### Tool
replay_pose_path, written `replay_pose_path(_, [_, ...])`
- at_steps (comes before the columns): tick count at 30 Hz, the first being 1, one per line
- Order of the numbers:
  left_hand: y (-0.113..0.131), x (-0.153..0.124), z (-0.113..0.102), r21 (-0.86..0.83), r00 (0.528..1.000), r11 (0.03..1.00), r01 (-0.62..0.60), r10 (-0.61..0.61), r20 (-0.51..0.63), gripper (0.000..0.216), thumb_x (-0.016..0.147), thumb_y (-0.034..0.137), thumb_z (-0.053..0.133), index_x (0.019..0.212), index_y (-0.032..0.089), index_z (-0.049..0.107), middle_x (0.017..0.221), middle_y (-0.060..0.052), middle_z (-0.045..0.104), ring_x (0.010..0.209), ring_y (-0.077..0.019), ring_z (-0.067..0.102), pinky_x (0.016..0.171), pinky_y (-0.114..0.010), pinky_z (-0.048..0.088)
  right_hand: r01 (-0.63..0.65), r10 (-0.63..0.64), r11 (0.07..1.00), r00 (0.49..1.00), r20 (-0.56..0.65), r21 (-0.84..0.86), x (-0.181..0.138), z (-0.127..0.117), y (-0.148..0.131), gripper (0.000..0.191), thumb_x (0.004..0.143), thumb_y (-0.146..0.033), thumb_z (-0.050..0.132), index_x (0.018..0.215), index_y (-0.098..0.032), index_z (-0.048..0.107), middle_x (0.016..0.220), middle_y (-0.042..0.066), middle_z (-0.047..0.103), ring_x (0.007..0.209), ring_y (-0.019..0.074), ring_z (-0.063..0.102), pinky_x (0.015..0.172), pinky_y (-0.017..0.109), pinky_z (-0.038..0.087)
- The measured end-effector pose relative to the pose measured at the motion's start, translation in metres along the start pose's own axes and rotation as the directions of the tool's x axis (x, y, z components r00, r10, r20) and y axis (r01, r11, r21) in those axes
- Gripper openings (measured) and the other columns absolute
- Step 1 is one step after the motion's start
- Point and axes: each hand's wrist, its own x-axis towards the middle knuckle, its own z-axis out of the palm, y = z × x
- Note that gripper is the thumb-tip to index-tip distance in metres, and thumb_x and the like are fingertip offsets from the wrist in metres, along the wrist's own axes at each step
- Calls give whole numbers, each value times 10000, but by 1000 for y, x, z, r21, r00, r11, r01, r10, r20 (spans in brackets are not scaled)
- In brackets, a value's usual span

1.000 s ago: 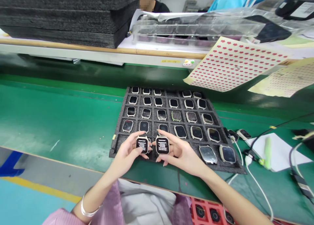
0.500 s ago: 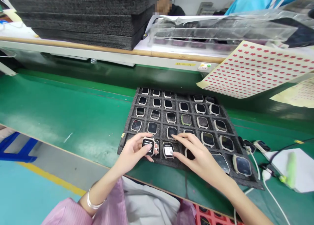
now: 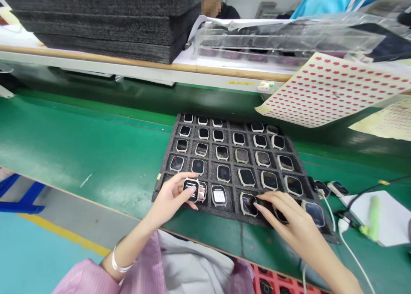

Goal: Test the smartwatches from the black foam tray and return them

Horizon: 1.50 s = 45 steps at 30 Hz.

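My left hand (image 3: pixel 173 197) is closed around a strapless smartwatch (image 3: pixel 191 191), held above the front left of a black foam tray (image 3: pixel 210 178). White text is lit on its screen. Partly hidden behind it is a second lit watch (image 3: pixel 203 190); whether it is held too I cannot tell. To the right, a watch with a bright white screen (image 3: pixel 219 195) lies in its compartment. My right hand (image 3: pixel 285 212) has its fingers extended, thumb and forefinger tips at the right edge of a dark-screened watch (image 3: pixel 248 204) in the front row. Several more watches fill the tray.
A shelf (image 3: pixel 128 73) runs behind the tray, bearing stacked black foam (image 3: pixel 105 24) and clear plastic trays (image 3: pixel 244 41). A sticker sheet with red arrows (image 3: pixel 330 88) hangs from it. White cables (image 3: pixel 356 255) and a white box (image 3: pixel 388 217) are at right. Another person sits beyond.
My right hand has moved right and toward me, from the white-screened watch to the dark-screened one. My left hand keeps its watch in nearly the same place.
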Motion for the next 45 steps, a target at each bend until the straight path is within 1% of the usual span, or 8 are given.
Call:
replay_pose_path(5, [-5,-2,-6,262,995,961,-94,102,-15,557,797,272,655,1288,210,400,1059,-88,619,890,-204,628,721,-316,568,49,-47,996,998,29,-74,-1,11,-10,316,966,-379,419,1152,-170,565,1020,110,568,940,255,580,838,401,473])
replay_pose_path(9, [-7,-3,-20,650,971,749,-124,226,-76,483,779,271,657,1224,235,473,1085,-69,582,726,-161,626,743,-339,541,47,-44,992,999,31,-117,3,20,-18,340,972,-374,402,1172,-148,558,964,110,564,892,258,575,800,409,486])
replay_pose_path(16, [-13,-9,-42,732,977,681,-11,162,-136,451,803,365,625,1190,224,442,1053,-79,562,851,-212,621,677,-321,552,-5,6,998,1000,15,-66,3,27,-33,304,965,-342,444,1162,-131,539,943,106,565,894,261,554,803,424,481])
replay_pose_path(27, [-15,-30,-69,972,931,188,-138,359,63,531,856,538,508,1250,189,439,1140,-117,525,1047,-275,546,913,-420,440,-21,19,998,999,37,52,-16,8,-62,298,983,-233,400,1254,-161,501,1016,98,610,935,220,582,834,361,499])
replay_pose_path(35, [-11,-18,-47,977,933,-215,14,354,65,649,904,576,345,1243,51,517,1080,-206,538,967,-353,512,779,-468,456,-258,283,909,959,31,-328,-48,-11,-32,350,984,-365,329,1098,-131,563,915,118,567,783,271,633,691,423,547])
replay_pose_path(38, [-7,-20,-32,975,857,-214,57,512,62,570,906,529,406,1192,59,557,1193,-235,477,1048,-376,482,796,-477,445,-306,309,924,951,-25,-231,-54,-6,-33,353,972,-401,365,1134,-137,533,966,122,536,828,263,623,738,413,544])
replay_pose_path(41, [-6,-20,1,982,757,-92,-164,627,185,366,921,389,473,1107,93,583,1068,-160,552,956,-291,529,821,-428,439,-299,292,946,954,-74,-123,-52,0,-39,301,950,-396,432,1134,-175,519,1040,124,543,951,276,598,814,417,523])
replay_pose_path(45, [-17,-13,69,929,841,-145,-341,395,370,217,936,282,458,973,139,616,935,-110,583,840,-259,529,704,-378,421,-282,283,959,958,-47,20,-46,7,-45,277,941,-320,467,1191,-201,475,1055,96,601,968,262,602,828,408,511])
